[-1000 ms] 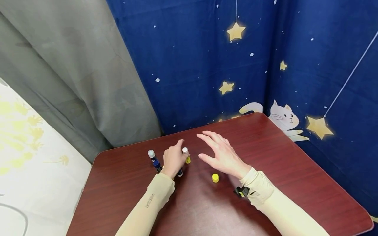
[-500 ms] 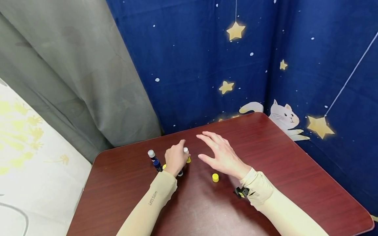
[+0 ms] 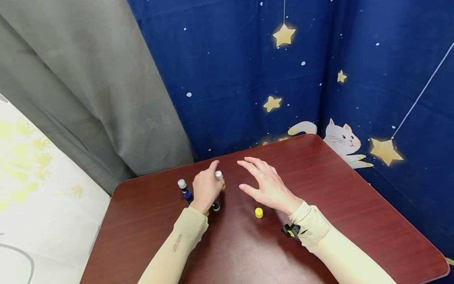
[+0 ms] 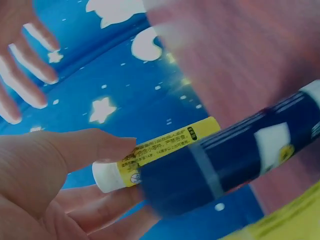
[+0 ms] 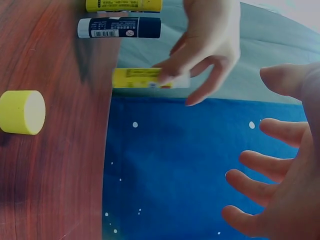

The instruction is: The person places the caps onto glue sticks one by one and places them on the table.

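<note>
My left hand pinches a yellow glue stick between thumb and fingers, its white end upward in the head view. In the right wrist view, this glue stick stands close over the table's far edge. A dark blue glue stick stands upright beside the left hand, and behind it shows another yellow glue stick. My right hand hovers over the table with fingers spread and holds nothing. Below it, on the tabletop, sits a yellow cap.
Left of the left hand stand a dark glue stick with a pale top and a blue-capped one. The reddish-brown table reaches back to a blue star-patterned curtain and a grey curtain.
My left hand shifts slightly right, then left and farther back with the yellow glue stick, uncovering more of the dark blue glue stick. The right hand and the yellow cap stay put.
</note>
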